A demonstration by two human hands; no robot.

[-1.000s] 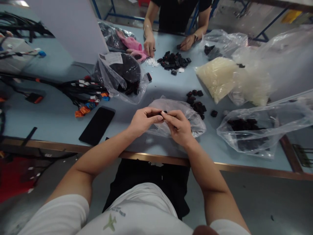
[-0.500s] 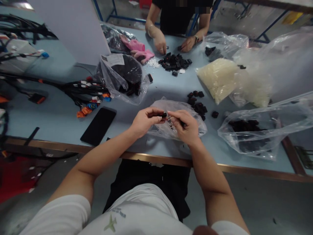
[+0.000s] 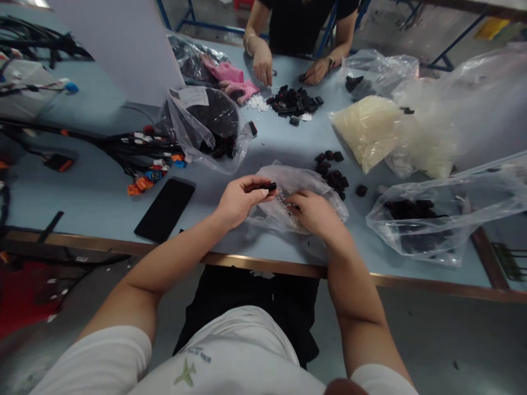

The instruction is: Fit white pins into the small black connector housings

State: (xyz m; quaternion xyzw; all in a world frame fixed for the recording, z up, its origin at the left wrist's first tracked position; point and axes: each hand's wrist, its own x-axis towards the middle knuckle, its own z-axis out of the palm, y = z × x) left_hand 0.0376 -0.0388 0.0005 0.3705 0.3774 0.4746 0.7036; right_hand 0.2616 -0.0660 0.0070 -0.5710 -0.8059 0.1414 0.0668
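Note:
My left hand (image 3: 237,202) is closed round a small black connector (image 3: 269,186), which it pinches between thumb and fingers above a clear plastic bag (image 3: 325,189). Small white pieces (image 3: 283,202) lie on that bag. Over at the bag's right side, my right hand (image 3: 315,214) reaches down with bent fingers, its tips among the white pieces. Whatever is between those fingertips is too small to make out. Loose black connectors (image 3: 336,180) lie just beyond the bag, to the right.
Across the table a co-worker's hands (image 3: 263,65) work at a pile of black connectors (image 3: 294,103). A phone (image 3: 165,209) and wire harnesses (image 3: 140,148) lie left. Bags of black parts (image 3: 415,219) and cream pieces (image 3: 366,129) lie right; pink gloves (image 3: 230,77) lie at the back.
My right hand has moved away from the connector, down and right to the white pieces. My left hand still holds the connector, slightly higher. The co-worker's hand at the pile has shifted a little left.

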